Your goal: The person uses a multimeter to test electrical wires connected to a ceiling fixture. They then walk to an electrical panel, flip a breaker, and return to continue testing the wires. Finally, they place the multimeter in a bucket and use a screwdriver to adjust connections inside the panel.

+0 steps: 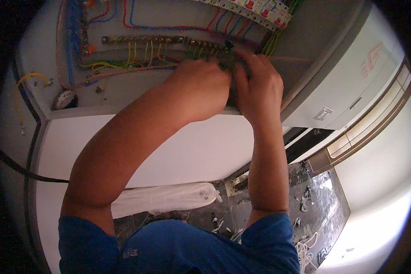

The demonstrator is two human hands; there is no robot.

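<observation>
Both my hands are at the right part of a brass terminal bar (146, 40) inside an open grey electrical cabinet (116, 98). Yellow-green wires (129, 54) run down from the bar's screws. My left hand (202, 84) is closed just below the bar, knuckles up; its fingertips and whatever they grip are hidden. Beside it, my right hand (261, 84) has its thumb and fingers bent together in a pinch near the bar's right end. A small black piece (229, 44) shows by those fingertips, in shadow; what the pinch holds I cannot make out.
A row of breakers (260, 13) with red and blue wires (169, 28) sits above. The cabinet door (347, 86) stands to the right. A black cable (36, 176) crosses at left. Below lie a plastic-wrapped roll (169, 198), scraps and white cord (306, 253) on the floor.
</observation>
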